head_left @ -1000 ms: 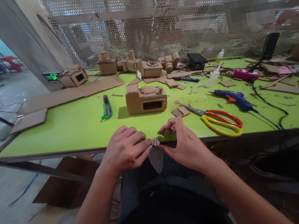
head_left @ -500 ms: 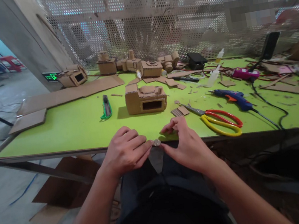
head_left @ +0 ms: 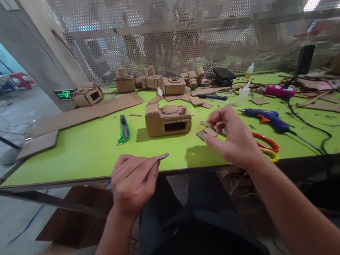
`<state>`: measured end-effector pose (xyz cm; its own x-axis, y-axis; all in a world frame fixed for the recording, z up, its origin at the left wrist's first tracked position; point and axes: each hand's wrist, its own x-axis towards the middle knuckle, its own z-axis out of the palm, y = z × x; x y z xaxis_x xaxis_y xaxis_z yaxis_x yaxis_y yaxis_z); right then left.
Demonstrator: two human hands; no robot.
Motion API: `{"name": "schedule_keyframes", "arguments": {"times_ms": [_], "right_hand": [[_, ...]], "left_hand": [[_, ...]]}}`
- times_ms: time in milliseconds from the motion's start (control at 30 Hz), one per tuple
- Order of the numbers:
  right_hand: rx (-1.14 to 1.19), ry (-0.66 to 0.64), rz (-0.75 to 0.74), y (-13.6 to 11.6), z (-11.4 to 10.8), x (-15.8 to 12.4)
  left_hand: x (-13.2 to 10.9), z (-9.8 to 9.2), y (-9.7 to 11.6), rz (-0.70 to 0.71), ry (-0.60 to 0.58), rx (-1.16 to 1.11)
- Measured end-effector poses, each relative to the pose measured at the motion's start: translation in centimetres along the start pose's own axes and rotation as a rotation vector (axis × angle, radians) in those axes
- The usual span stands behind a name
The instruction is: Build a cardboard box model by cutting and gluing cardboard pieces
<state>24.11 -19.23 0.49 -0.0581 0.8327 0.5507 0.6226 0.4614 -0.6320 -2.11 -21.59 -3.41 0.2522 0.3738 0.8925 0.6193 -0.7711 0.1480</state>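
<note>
My left hand (head_left: 136, 179) pinches a small strip of cardboard (head_left: 163, 156) over the front edge of the green table (head_left: 74, 161). My right hand (head_left: 233, 136) is raised above the table with its fingers curled and apart, holding nothing that I can see. Below it lie a corrugated cardboard scrap (head_left: 202, 134) and scissors with red and yellow handles (head_left: 266, 141), their blades largely hidden by the hand. A cardboard model camera (head_left: 169, 120) with a rectangular opening stands between and beyond my hands. The green utility knife (head_left: 123, 129) lies to its left.
A blue glue gun (head_left: 268, 119) with a cord lies to the right. Several cardboard models (head_left: 174, 85) line the back before a perforated metal screen (head_left: 153, 30). Long cardboard (head_left: 86, 114) lies at left; scraps and a pink tool (head_left: 277, 90) are at right.
My right hand has left the small cardboard strip and moved right and forward, over the scissors. My left hand keeps the strip and has shifted slightly left.
</note>
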Motion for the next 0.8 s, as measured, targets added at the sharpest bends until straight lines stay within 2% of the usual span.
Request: {"name": "schedule_keyframes", "arguments": {"times_ms": [33, 100, 200, 267, 367, 533, 800], "right_hand": [[-0.098, 0.003, -0.017, 0.1, 0.1, 1.5], [-0.213, -0.094, -0.016, 0.4, 0.7, 4.4], [-0.251, -0.313, 0.078, 1.2, 2.1, 7.7], [-0.239, -0.412, 0.148, 1.8, 3.0, 8.8], [-0.241, -0.408, 0.156, 2.6, 3.6, 9.4], [-0.296, -0.38, 0.115, 2.6, 3.1, 9.5], [-0.322, -0.364, 0.126, 2.3, 3.0, 8.9]], "left_hand": [[0.1, 0.2, 0.0, -0.053, 0.02, 0.007], [0.6, 0.4, -0.3, -0.167, 0.004, 0.029], [1.9, 0.7, -1.0, -0.362, -0.065, -0.002], [2.8, 0.8, -1.7, -0.478, -0.095, -0.062], [3.8, 1.2, -2.8, -0.622, -0.121, -0.145], [4.7, 1.6, -3.3, -0.838, -0.133, -0.323], [6.3, 2.3, -3.3, -0.95, -0.068, -0.508]]}}
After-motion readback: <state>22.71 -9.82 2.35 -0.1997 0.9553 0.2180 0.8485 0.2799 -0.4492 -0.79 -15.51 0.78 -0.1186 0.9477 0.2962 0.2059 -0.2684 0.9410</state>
